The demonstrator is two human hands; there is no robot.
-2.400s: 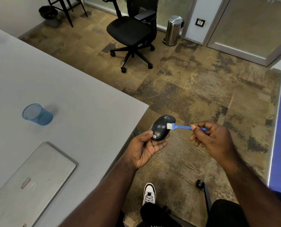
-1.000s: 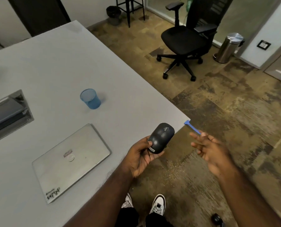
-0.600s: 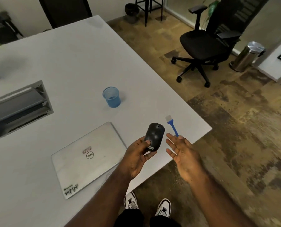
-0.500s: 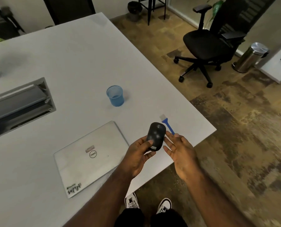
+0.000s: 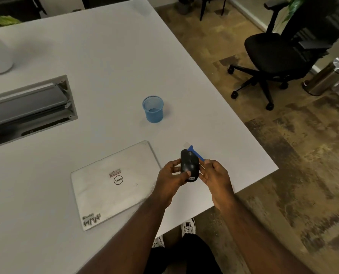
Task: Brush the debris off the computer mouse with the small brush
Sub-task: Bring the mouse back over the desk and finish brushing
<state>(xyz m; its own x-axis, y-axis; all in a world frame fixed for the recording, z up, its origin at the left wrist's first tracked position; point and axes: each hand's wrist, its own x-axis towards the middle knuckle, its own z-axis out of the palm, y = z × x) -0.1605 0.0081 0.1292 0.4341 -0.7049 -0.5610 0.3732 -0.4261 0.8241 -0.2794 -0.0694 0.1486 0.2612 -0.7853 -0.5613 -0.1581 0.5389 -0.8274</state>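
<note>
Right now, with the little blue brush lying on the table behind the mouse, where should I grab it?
Probably pinch the small brush by its blue handle, coming from the near right with the right hand. The bristles point away, and the handle end lies nearest that hand, beside the mouse.

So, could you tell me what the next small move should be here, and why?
Probably lower the mouse onto the table: both the left hand and right hand cradle it above the tabletop, while the small brush already lies on the table beside it, so brushing looks finished.
</note>
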